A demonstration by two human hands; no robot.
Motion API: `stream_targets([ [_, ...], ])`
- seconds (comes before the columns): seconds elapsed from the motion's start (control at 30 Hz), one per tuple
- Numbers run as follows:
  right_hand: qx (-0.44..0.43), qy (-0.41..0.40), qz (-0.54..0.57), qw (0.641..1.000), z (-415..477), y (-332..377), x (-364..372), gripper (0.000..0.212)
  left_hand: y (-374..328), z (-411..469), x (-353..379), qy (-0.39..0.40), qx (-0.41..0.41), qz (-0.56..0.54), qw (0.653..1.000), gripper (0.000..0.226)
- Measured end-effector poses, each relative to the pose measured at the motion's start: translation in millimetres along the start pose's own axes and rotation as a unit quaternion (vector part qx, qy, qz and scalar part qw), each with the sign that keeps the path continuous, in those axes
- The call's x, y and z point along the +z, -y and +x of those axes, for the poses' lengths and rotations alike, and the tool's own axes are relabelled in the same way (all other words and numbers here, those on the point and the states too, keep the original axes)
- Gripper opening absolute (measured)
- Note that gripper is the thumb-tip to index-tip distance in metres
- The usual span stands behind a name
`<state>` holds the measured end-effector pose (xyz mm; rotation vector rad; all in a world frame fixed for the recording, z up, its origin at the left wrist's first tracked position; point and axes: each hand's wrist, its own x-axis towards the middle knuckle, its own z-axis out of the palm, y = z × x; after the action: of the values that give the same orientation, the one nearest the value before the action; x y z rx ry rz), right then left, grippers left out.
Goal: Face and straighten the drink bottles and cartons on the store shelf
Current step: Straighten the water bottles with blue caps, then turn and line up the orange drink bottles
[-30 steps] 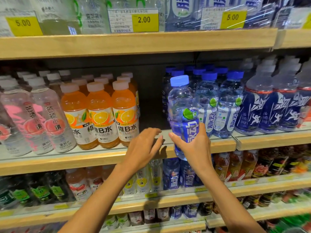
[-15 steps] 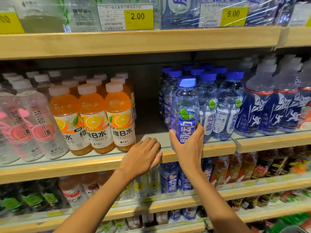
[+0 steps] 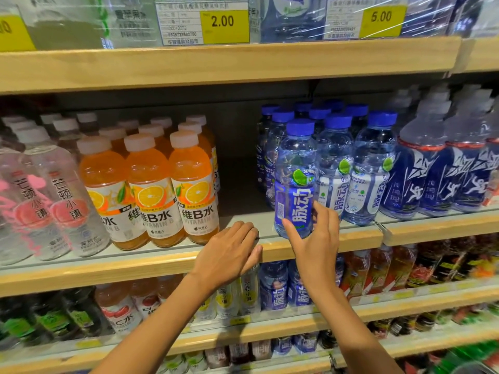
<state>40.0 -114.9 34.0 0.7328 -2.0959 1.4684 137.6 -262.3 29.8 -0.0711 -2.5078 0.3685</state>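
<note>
Middle shelf (image 3: 108, 268), left end: clear bottles with pink labels (image 3: 62, 206) stand packed tight at the front lip. Just right of them are rows of orange vitamin bottles (image 3: 151, 190), the front three level with each other, labels facing out. Right of these a bare strip (image 3: 240, 190) of shelf floor runs back to the far wall, giving open room between the orange rows and the blue ones. The left hand (image 3: 229, 252) lies palm down on the wooden front lip below that strip, fingers relaxed, holding nothing.

Right of the strip stands the blue bottle (image 3: 295, 182), upright near the front lip, close against the blue-capped row (image 3: 372, 168) on its right. The right hand (image 3: 316, 238) pinches its lower body, thumb on the left side, fingers on the right. The cap is blue and the upper body clear. The blue label with white characters faces outward, a barcode at its left edge. Far right: dark blue sports bottles (image 3: 437, 182), close-set.
</note>
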Motion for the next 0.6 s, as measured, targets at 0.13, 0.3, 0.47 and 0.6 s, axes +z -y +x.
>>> stream_targets([
  [0.13,0.001,-0.009,-0.033,0.999,4,2,9,0.059,1,0,0,-0.001,-0.002,-0.002,1.000,0.039],
  [0.3,0.004,-0.003,-0.072,0.997,6,3,14,0.059,1,-1,-4,0.003,-0.003,-0.009,1.000,0.039],
  [0.47,0.033,-0.032,-0.002,0.999,-8,4,6,0.038,0,-8,-11,-0.053,0.009,-0.055,0.997,0.028],
  [0.6,0.010,0.001,0.044,0.999,-30,15,11,0.016,6,-44,-10,-0.149,0.027,-0.001,0.988,0.027],
])
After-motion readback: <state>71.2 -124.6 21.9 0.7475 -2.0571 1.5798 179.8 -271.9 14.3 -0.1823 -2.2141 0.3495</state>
